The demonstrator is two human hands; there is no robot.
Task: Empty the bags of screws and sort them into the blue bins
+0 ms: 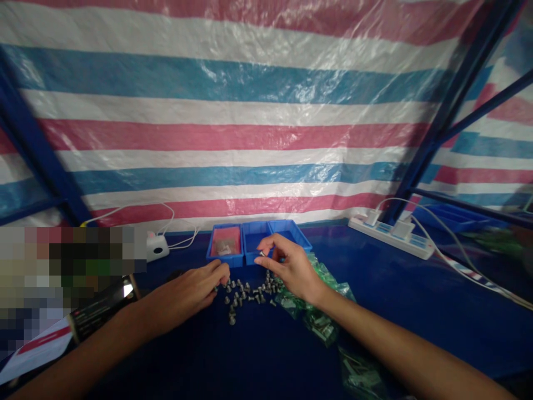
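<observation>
My right hand (291, 266) is raised over the loose screws, its thumb and forefinger pinched on a small metal screw (262, 254) in front of the blue bins. Low at the left edge of the pile, my left hand (206, 282) has its fingers curled together; what they hold, if anything, is hidden. Between and below the hands, many short metal screws (237, 297) lie scattered on the dark blue table (200, 361). Green-tinted plastic bags (322, 325) of metal parts spread under and beside my right wrist.
Behind the hands stand a blue bin (225, 260) holding a pink sheet and a small bag, and a divided blue tray (297, 230). A white power strip (391, 238) with cables sits at right. A dark box (104, 308) and a white plug adapter (156, 247) are at left.
</observation>
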